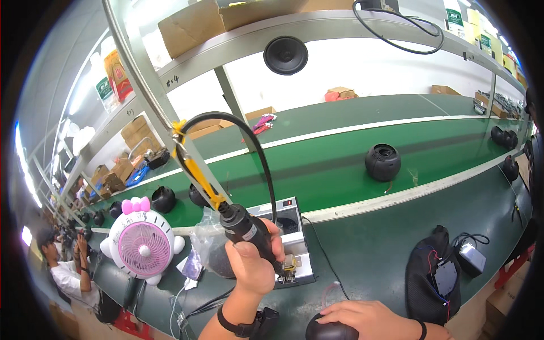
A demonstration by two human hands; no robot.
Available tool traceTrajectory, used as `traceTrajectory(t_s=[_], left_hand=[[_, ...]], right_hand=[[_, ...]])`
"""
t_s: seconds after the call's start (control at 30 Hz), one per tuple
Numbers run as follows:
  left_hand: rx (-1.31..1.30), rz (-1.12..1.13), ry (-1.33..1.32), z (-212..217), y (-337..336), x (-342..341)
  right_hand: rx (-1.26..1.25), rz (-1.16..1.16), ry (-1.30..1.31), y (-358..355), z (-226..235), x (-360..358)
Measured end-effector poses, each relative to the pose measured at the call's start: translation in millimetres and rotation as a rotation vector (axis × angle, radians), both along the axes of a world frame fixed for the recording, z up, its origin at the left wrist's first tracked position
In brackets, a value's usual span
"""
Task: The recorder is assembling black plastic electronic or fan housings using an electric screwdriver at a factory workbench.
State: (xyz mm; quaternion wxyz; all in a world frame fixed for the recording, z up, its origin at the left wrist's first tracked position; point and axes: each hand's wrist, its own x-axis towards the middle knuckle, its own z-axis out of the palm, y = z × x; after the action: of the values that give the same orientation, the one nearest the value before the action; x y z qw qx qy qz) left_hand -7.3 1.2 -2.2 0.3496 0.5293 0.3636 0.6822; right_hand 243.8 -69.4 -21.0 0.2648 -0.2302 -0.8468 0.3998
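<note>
You look to be mid-fastening: your left hand (255,263) is clenched round the black, ribbed driver (249,229), tip down at the white jig (297,258). Below and right of that grip, your right hand (368,317) cups a smooth, round black shell (328,330); next you likely need the tip square and steady.

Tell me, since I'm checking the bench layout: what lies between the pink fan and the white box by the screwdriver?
In the head view, a crumpled clear plastic bag lies between the pink fan and the white box.
</note>
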Motion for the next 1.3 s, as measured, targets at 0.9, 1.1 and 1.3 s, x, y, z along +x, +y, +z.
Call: traceTrajectory(t_s=[0.9, 1.1, 1.3], left_hand=[[0.011, -0.218, -0.07, -3, -96, 54], [0.072, -0.155, -0.031, 0, -71, 54], [0.09, -0.868, -0.13, 27, -42, 22]], right_hand=[[-0.057, -0.173, 0.052, -6, -7, -11], [0.01, -0.193, 0.102, -6, -13, -10], [0.036, -0.13, 0.013, -8, -7, -12]])
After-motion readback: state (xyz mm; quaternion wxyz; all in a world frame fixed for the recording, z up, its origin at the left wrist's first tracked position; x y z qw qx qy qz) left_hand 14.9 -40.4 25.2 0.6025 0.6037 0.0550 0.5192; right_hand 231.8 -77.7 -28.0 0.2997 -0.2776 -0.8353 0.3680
